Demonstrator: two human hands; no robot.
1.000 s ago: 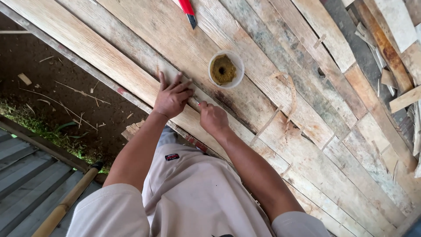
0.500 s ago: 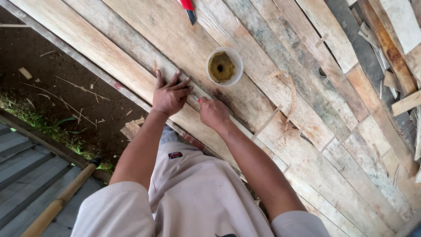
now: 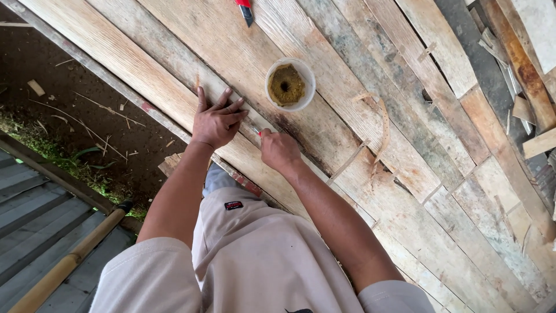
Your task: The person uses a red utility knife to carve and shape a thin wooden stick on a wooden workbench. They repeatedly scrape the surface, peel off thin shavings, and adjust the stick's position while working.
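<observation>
My left hand (image 3: 215, 120) lies flat with fingers spread on a pale wooden plank (image 3: 145, 75) near the platform's edge. My right hand (image 3: 279, 150) is closed around a small tool with a red handle (image 3: 259, 133), its tip pressed into the seam between planks just beside my left fingers. A round plastic cup (image 3: 290, 84) holding yellowish-brown paste stands on the boards just beyond both hands.
A red-handled utility knife (image 3: 245, 8) lies at the top edge. Loose wood strips (image 3: 383, 124) and offcuts (image 3: 538, 142) lie to the right. Bare dirt (image 3: 63, 116) drops away left of the platform; a bamboo pole (image 3: 63, 264) and corrugated sheet sit lower left.
My view has shifted a little, and both hands stay at the same seam; my right hand has edged slightly along it beside my left fingers.
</observation>
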